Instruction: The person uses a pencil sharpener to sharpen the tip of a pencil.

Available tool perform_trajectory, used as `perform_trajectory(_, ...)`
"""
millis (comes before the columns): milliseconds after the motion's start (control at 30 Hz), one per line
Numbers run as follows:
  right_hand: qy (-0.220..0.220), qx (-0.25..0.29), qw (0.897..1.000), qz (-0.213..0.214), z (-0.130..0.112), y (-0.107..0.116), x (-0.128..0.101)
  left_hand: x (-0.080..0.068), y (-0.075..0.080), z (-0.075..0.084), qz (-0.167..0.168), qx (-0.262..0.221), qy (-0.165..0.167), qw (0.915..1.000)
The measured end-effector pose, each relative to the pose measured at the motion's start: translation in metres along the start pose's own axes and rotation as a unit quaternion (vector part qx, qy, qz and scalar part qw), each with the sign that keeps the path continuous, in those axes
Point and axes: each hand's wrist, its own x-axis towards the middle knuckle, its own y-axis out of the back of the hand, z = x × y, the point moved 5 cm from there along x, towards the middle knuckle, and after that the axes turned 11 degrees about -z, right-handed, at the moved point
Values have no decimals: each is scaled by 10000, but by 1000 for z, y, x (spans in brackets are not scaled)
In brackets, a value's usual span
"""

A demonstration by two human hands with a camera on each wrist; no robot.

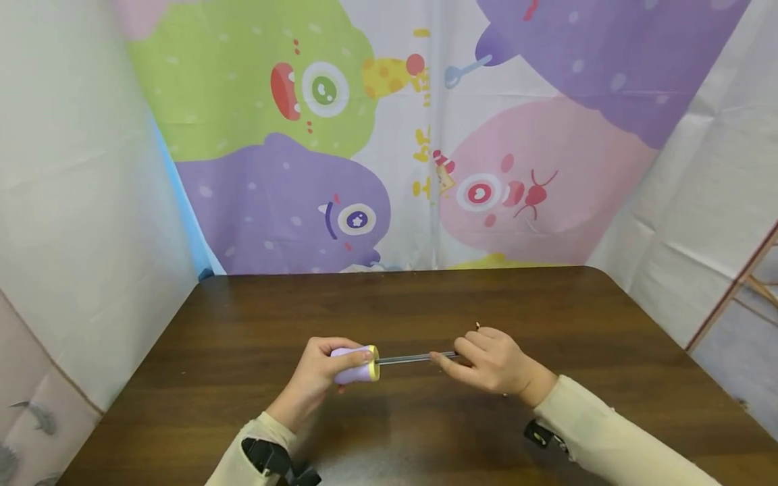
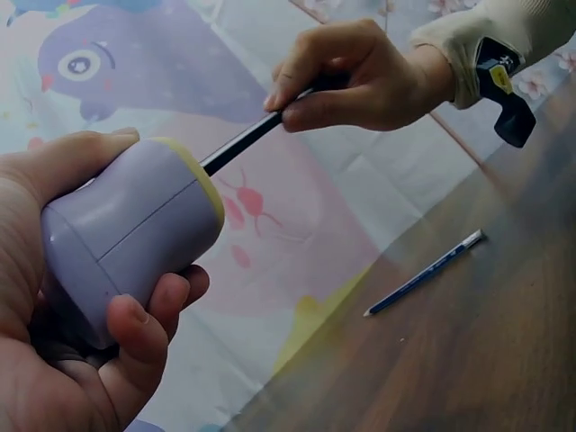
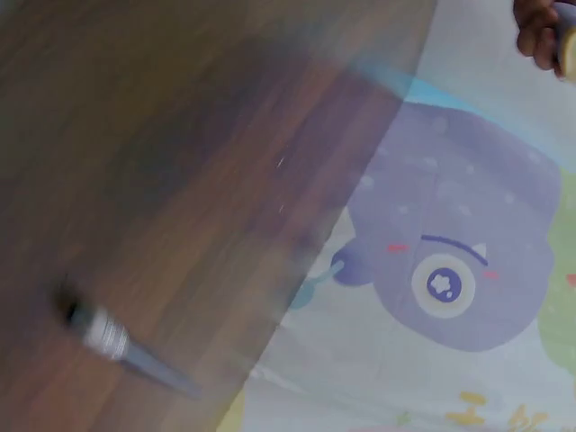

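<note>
My left hand (image 1: 313, 374) grips a purple pencil sharpener (image 1: 357, 373) with a yellow rim, lying sideways above the table. A dark, straight pencil (image 1: 406, 360) runs from the rim to my right hand (image 1: 494, 362), which pinches it between thumb and fingers. In the left wrist view the near end of this pencil (image 2: 241, 144) is inside the sharpener, so its tip is hidden. A second, blue pencil (image 2: 421, 275) with a pale end lies on the table beneath my right hand. The right wrist view shows that pencil (image 3: 153, 364) blurred.
The brown wooden table (image 1: 243, 310) stretches out in front of me. Behind it hangs a curtain (image 1: 413, 243) printed with cartoon monsters, and pale cloth (image 1: 79, 169) closes off the left side. A dark wrist camera (image 1: 267, 455) sits on my left sleeve.
</note>
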Motion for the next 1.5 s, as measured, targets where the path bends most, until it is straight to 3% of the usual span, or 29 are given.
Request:
perform_trajectory(133,-369,-56,9989,272,0,2,4,3,-3,-3,-45,-63,-39,10000)
perform_trajectory(233,-862,299,9958,102,-2,-2,2,3,-2,-1,22,-12,-51,10000)
perform_trajectory(367,-1727,1136,9781,-256,-6,-13,-5,3,-2,1,112,54,-5,9999)
perform_trajectory(433,-2222,1613,9606,-434,-7,-17,-8,2,-2,2,145,82,22,9999)
perform_trajectory(500,-2734,2140,9358,-618,-8,-18,-10,1,-2,2,193,110,48,9997)
perform_trajectory(600,-3625,2911,8780,-1140,-7,-19,-11,0,-2,0,254,104,98,9996)
perform_trajectory(633,-3940,3165,8517,-1384,-5,-20,-11,0,-2,-1,259,94,119,9996)
perform_trajectory(700,-4561,3603,7895,-1968,-2,-23,-12,1,-2,-4,268,46,146,9995)
perform_trajectory(800,-5224,4417,6793,-2656,3,-30,-15,2,-2,-8,216,39,136,9997)
perform_trajectory(867,-5563,5169,5856,-2836,5,-36,-19,2,-2,-8,182,137,82,9997)
perform_trajectory(900,-5698,5573,5306,-2884,4,-38,-23,2,-2,-8,173,206,55,9996)
perform_trajectory(1000,-6063,6542,3387,-2996,-4,-45,-36,0,-4,-5,117,555,-8,9984)
perform_trajectory(1033,-6145,6704,2807,-3069,-7,-46,-41,0,-5,-5,104,691,-11,9976)
perform_trajectory(1067,-6168,6821,2350,-3147,-9,-47,-45,-1,-5,-4,99,800,-17,9967)
perform_trajectory(1100,-6141,6903,2035,-3240,-11,-48,-47,-1,-5,-3,94,881,-27,9961)
perform_trajectory(1133,-6098,6971,1851,-3285,-11,-48,-49,-1,-5,-2,86,948,-53,9954)
perform_trajectory(1167,-6023,7035,1801,-3315,-10,-48,-49,-1,-5,-2,83,1011,-58,9948)
perform_trajectory(1200,-5943,7069,1882,-3343,-8,-48,-48,-1,-5,-2,81,1033,-51,9946)
perform_trajectory(1233,-5857,7076,2087,-3357,-5,-47,-46,-1,-5,-2,91,1021,-57,9947)
perform_trajectory(1267,-5766,7056,2390,-3354,-1,-46,-44,-1,-4,-1,115,987,-73,9950)
perform_trajectory(1300,-5667,7001,2783,-3336,3,-44,-41,0,-3,0,133,967,-90,9952)
perform_trajectory(1333,-5520,6899,3275,-3347,7,-42,-37,1,-2,0,149,950,-107,9953)
perform_trajectory(1367,-5342,6741,3833,-3367,11,-39,-33,1,-2,0,173,925,-102,9955)
perform_trajectory(1400,-5099,6526,4481,-3365,14,-35,-28,1,-1,1,200,868,-121,9960)
perform_trajectory(1433,-4771,6227,5224,-3342,17,-32,-23,1,0,2,231,823,-146,9962)
perform_trajectory(1500,-3818,5277,6842,-3279,19,-23,-12,1,2,4,287,746,-199,9966)
